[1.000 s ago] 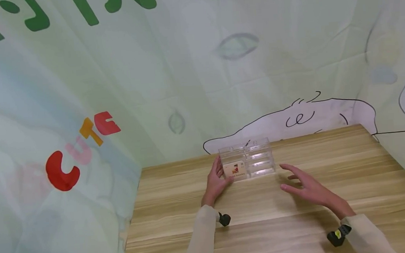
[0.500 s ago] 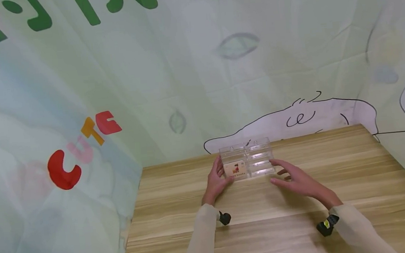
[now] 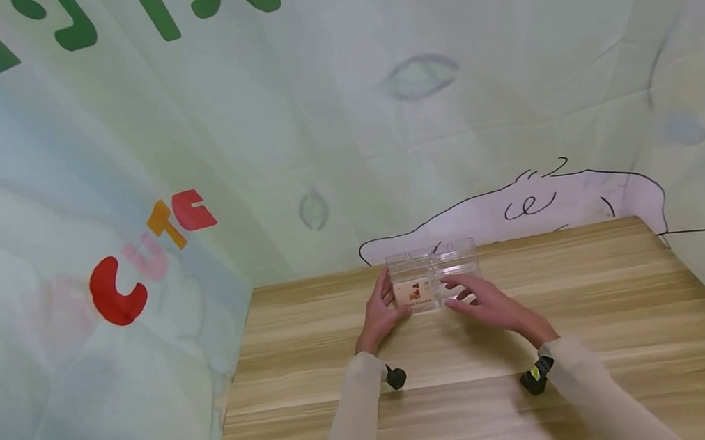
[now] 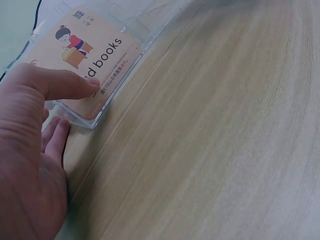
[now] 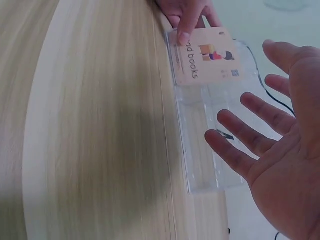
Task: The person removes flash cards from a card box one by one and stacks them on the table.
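Toward the back of the table stands a clear plastic card holder [image 3: 456, 254] with two side-by-side columns of tiered slots. In its front left slot is a peach card [image 3: 414, 294] showing a figure at a desk and lettering that ends in "books". My left hand [image 3: 381, 317] grips the holder's left end, thumb across the card's lower corner and fingers partly hidden behind. In the left wrist view the thumb [image 4: 70, 84] lies over the printed words. My right hand [image 3: 488, 304] hovers before the right column, fingers spread and holding nothing; the right wrist view shows bare slots [image 5: 200, 145] there.
The wood-grain table [image 3: 457, 406] extends to both sides and in front of the holder. Behind it hangs a pale printed cloth [image 3: 333, 138] with cartoon drawings and coloured letters. Each wrist wears a small black camera [image 3: 533, 380].
From the right, my right hand has moved left and slightly up to the front of the holder's right column. My left hand has kept its grip, and the card stays in its slot.
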Tool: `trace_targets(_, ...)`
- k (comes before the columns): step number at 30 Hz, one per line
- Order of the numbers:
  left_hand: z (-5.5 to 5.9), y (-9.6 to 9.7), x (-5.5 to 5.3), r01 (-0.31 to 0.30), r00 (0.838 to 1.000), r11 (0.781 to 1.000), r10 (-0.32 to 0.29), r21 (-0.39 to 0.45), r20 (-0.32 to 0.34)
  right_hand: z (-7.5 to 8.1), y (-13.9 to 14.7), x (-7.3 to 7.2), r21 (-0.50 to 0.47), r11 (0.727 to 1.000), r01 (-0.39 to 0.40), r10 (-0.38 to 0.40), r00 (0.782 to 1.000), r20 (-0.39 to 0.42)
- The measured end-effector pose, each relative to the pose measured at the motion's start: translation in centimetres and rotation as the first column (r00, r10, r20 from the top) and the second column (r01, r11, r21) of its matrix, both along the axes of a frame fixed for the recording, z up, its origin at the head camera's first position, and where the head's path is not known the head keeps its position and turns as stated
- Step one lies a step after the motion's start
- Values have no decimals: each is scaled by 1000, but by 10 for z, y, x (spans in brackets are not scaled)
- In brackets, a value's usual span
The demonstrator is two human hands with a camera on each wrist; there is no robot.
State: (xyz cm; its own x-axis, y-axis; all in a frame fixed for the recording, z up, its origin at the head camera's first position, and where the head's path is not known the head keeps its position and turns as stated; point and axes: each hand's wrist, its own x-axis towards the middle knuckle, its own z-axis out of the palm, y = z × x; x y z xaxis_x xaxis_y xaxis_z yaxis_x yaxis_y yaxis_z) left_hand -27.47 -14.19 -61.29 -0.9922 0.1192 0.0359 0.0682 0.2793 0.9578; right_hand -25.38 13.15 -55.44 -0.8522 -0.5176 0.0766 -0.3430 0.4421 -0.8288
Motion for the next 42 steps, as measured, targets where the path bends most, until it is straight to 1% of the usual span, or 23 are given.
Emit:
trace_targets(5, 0, 1, -1, -8, 1000, 1000, 8, 1, 20, -4, -12, -8, -1, 1000, 3, -3, 1000, 11)
trace_targets(11, -1, 2, -2, -5, 1000, 1000, 5, -6, 17, -12, -21, -15, -17, 1000, -1, 2, 1000, 13)
trace_targets(16, -2, 2, -2, -15, 999, 1000, 16, -11, 30, -15, -26, -15, -19, 1000, 8, -8, 1000, 12)
trace_targets(19, -3, 1, -2, -23, 1000, 1000, 23, -8, 19, -17, -29, -16, -18, 1000, 8, -8, 1000, 8)
trace_targets(20, -3, 1, -2, -23, 1000, 1000, 23, -5, 18, -18, -30, -16, -15, 1000, 9, -9, 1000, 11)
trace_targets(21, 3, 1, 1, -17, 1000, 1000, 17, -2, 14, -18, -31, -16, -11, 1000, 11, -11, 1000, 15)
trace_targets(24, 3, 1, 1, -10, 1000, 1000, 10, 3, 5, -19, -33, -17, -3, 1000, 20, -20, 999, 31)
trace_targets(27, 3, 1, 0, -5, 1000, 1000, 5, -5, 5, -18, -33, -15, -5, 1000, 24, -24, 999, 39)
trace_targets(28, -3, 1, -3, -9, 1000, 1000, 9, -8, 6, -18, -33, -15, -7, 1000, 24, -23, 999, 38)
trace_targets(32, -3, 1, -3, -7, 1000, 1000, 8, -18, 15, -18, -32, -15, -6, 1000, 24, -24, 999, 33)
trace_targets(36, -2, 1, -3, -7, 1000, 1000, 7, -9, 23, -16, -33, -15, -6, 1000, 28, -28, 999, 28)
trace_targets(42, -2, 1, -3, -7, 999, 1000, 7, -6, 34, -13, -34, -14, -16, 999, 36, -35, 998, 44)
